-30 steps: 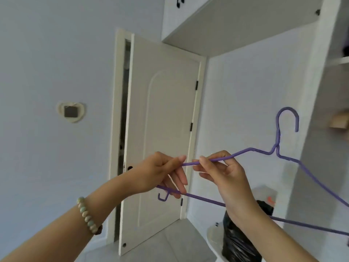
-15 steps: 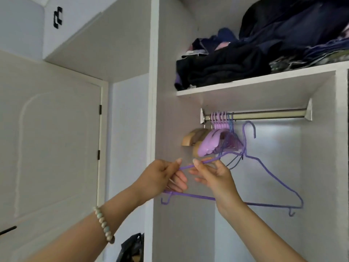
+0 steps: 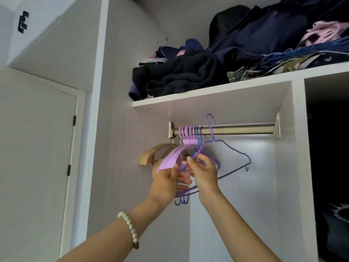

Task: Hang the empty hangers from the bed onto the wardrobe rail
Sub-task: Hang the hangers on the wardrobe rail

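**Item:** slender purple wire hanger (image 3: 236, 155), empty.
**Location:** at the steel wardrobe rail (image 3: 245, 129). The hook tip stands above the bar and the shank crosses in front of it; you cannot tell whether it is seated.
**Hold:** your left hand (image 3: 166, 183) and right hand (image 3: 204, 174) are close together, both pinching the near shoulder wire.
**Neighbours:** lilac plastic hangers (image 3: 186, 133), bunched at the rail's left end.
**Handling:** you grip far from the hook, so it will likely swing. Tip it over the bar, lower it until it bears, then release.

Below the rail (image 3: 236, 129), the left hand (image 3: 166, 183) and right hand (image 3: 204, 174) hide the purple wire hanger's (image 3: 236, 149) left end. The clothes pile (image 3: 264, 44) above the rail runs off the top edge.
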Tool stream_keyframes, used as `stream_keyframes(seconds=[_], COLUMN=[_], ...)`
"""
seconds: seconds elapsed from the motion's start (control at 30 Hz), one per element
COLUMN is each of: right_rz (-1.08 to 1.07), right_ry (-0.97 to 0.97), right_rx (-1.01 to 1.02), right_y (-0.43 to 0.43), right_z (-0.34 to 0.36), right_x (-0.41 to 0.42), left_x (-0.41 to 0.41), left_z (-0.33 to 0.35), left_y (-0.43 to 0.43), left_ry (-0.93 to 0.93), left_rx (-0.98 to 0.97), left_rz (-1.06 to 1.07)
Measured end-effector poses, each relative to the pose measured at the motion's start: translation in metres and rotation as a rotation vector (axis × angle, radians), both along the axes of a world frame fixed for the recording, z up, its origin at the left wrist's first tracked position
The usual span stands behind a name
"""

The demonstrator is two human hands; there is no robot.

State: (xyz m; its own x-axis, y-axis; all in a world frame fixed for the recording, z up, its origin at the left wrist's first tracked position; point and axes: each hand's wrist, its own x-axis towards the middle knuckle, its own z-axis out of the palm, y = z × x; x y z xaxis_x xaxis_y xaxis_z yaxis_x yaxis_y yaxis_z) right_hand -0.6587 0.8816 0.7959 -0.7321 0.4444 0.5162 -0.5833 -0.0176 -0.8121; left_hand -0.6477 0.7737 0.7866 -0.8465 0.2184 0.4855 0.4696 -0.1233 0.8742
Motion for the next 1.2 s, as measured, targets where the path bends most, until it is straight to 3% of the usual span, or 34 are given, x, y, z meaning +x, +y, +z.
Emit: stream_keyframes(seconds=[0.3,0.7,0.87,1.03,1.2], right_rz=[0.030,0.070,-0.075,-0.193,-0.163], right_ry=[-0.108,-0.220,-0.165,0.032,0.112], right_rx=[0.033,0.102,0.144,0.233,0.300], right_y=[0.043,0.050,0.041,0.024,-0.029], right_z=[0.015,0.002,-0.005,0.004,0.020], right_x=[-0.050,-0.084,-0.068,-0.042,-0.015], left_x=[-0.037,-0.061,-0.054,-0.035,-0.004], left_z=[0.014,0.013,0.005,0.009,0.020], left_y=[0.042,0.034,0.010,-0.033,-0.099], left_ry=[-0.033,-0.093,-0.071,-0.016,0.013], left_rx=[-0.311,-0.413,-0.381,-0.349,-0.280], left_rz=[0.055,0.103,0.111,0.145,0.194])
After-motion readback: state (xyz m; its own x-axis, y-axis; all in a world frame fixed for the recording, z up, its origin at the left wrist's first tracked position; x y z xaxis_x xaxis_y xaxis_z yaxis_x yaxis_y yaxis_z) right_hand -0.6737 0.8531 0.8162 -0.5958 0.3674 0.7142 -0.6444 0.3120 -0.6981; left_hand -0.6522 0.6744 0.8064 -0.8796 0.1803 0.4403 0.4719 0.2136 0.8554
